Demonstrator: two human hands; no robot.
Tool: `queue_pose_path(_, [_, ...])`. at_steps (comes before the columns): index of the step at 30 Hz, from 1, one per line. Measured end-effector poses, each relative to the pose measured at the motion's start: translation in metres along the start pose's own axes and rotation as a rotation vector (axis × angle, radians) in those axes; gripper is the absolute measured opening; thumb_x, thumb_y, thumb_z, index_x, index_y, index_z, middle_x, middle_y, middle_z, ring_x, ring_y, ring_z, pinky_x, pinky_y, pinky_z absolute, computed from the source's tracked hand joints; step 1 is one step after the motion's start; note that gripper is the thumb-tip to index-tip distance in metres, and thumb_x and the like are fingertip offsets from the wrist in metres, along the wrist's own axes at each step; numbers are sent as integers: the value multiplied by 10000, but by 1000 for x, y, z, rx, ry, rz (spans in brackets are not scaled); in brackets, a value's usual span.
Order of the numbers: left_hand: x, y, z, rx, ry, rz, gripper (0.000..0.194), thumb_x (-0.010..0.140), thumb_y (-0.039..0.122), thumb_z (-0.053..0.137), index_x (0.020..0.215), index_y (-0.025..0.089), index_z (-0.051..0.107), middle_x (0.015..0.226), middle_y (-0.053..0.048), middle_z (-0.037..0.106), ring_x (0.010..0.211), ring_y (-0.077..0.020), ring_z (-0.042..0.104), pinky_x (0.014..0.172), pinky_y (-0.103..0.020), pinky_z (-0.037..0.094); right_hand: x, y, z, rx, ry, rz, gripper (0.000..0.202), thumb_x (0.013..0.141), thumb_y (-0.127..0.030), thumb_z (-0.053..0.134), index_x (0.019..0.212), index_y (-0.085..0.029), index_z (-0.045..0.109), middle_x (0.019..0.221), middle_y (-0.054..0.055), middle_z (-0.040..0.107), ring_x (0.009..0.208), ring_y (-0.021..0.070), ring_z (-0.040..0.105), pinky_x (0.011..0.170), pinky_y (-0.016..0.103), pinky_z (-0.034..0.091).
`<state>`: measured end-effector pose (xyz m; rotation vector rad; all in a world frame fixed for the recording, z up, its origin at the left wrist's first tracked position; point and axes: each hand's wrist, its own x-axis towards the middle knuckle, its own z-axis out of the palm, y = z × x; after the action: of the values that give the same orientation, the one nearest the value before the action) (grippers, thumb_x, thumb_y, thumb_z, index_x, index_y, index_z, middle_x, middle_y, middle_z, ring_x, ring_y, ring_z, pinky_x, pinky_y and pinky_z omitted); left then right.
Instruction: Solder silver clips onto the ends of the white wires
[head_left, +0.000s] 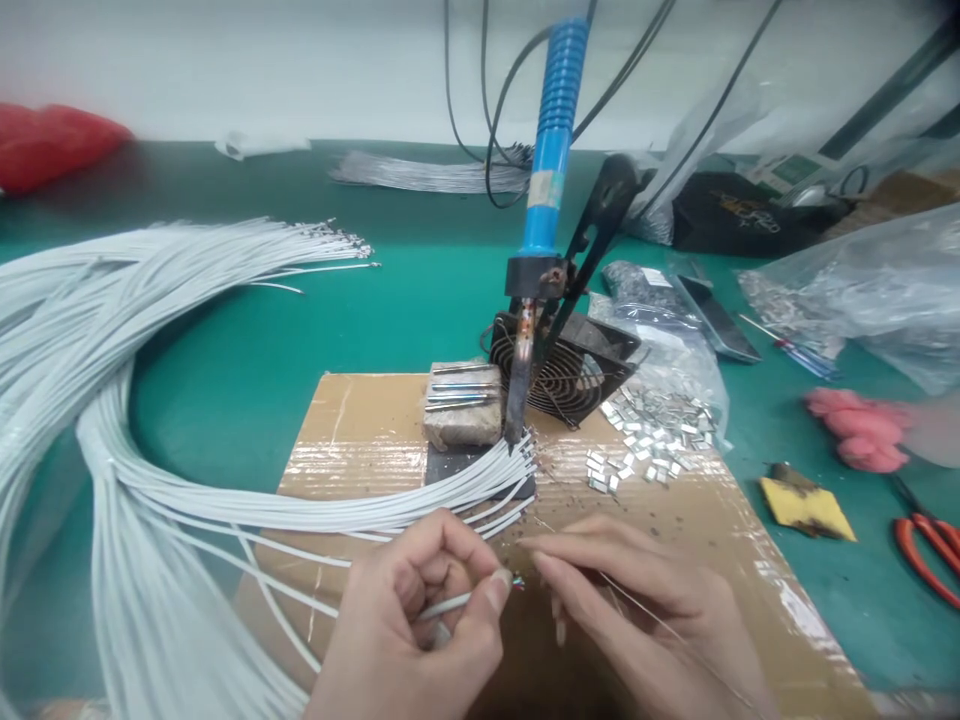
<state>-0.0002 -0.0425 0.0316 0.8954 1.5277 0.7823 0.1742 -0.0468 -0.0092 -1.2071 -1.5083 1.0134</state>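
My left hand [431,610] is closed on a white cable [444,605], whose stripped end with small coloured wires pokes out past the thumb. To its right, my right hand [637,600] pinches a thin wire [675,635] that runs back across the hand. The fingertips of both hands are a short gap apart over the cardboard [375,420]. Just beyond them, the tip of a blue-handled soldering iron [517,400], held upright in a stand, points down at the ends of a bundle of white cables [337,510].
Behind the iron sit a stone-like block [463,415] and a black fan [566,370]. Small metal connectors [652,435] lie scattered to the right. Further right are a yellow sponge [802,505], red-handled pliers [930,555] and a pink lump [859,430]. More white cables [150,270] fill the left.
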Motion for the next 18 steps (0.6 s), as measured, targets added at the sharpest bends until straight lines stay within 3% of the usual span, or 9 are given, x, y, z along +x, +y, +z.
queue_pose_path(2, [2,0,-2,-36,-27,-5,182,658,338,729,626,217,596,508,101,434,507,-91,301,531,-224,203,1,5,-1,-25,-47,-76,328,923,-107,799,1102,-364,897,771,-39,790,614,79,739,593,87,590])
queue_pose_path(7, [3,0,-5,-86,-57,-24,183,652,311,738,600,228,583,485,110,424,509,-85,250,525,-236,159,4,6,-4,-67,-172,-251,446,912,-3,775,1229,-307,848,922,-26,824,768,83,772,754,103,615])
queue_pose_path(11, [2,1,-5,-93,-64,-37,196,644,311,742,582,228,576,489,110,416,508,-83,266,528,-238,165,5,4,-9,-126,-235,-353,391,952,35,726,1245,-207,815,931,34,796,792,133,742,710,193,617])
queue_pose_path(15, [3,0,-4,-91,-75,-50,172,631,306,734,588,223,590,490,99,449,499,-83,297,524,-232,186,5,1,-13,-166,-298,-358,395,1027,-8,658,1334,-229,772,950,43,764,823,167,690,702,271,580])
queue_pose_path(18, [3,0,-2,-92,-70,-51,160,616,291,730,589,225,586,486,103,443,495,-79,293,523,-229,178,5,2,-15,-149,-263,-311,394,1013,-9,677,1291,-259,803,934,21,771,812,153,693,722,256,571])
